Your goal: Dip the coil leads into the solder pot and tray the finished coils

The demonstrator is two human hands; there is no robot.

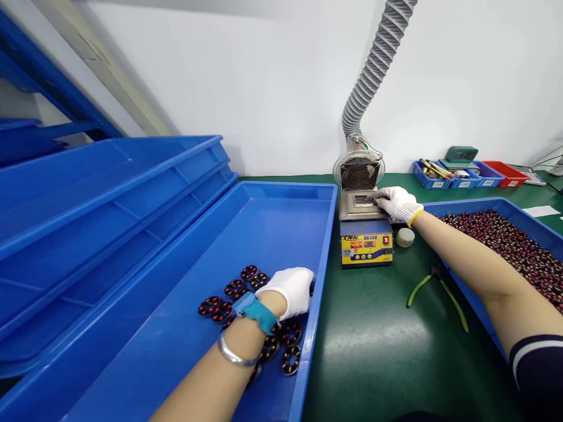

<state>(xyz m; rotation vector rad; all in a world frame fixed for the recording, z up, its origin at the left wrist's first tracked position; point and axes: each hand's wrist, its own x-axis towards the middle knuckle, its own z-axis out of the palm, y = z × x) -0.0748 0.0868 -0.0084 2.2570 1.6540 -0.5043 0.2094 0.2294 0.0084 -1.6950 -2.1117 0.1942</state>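
Observation:
My left hand [295, 291], in a white glove, curls inside the long blue tray [211, 234] beside its right wall. A dark edge of a motor stator [312, 286] shows at its fingers; most of it is hidden. Several black, ring-shaped stators [291, 358] with reddish and copper windings lie around that wrist. My right hand [397, 203], gloved with a yellow cuff edge, reaches over the solder pot [352, 205]. Its stained fingertips are pinched together at the right side of the pot's opening, and what they hold is too small to make out. The yellow front panel [366, 251] has red lit digits.
A fan [360, 175] and a ribbed duct [373, 70] rise behind the pot. Green-handled pliers [435, 274] and a round pale tin [405, 237] lie on the green table [365, 346]. Another blue tray [466, 205] holds many small parts. Stacked trays [109, 223] stand left.

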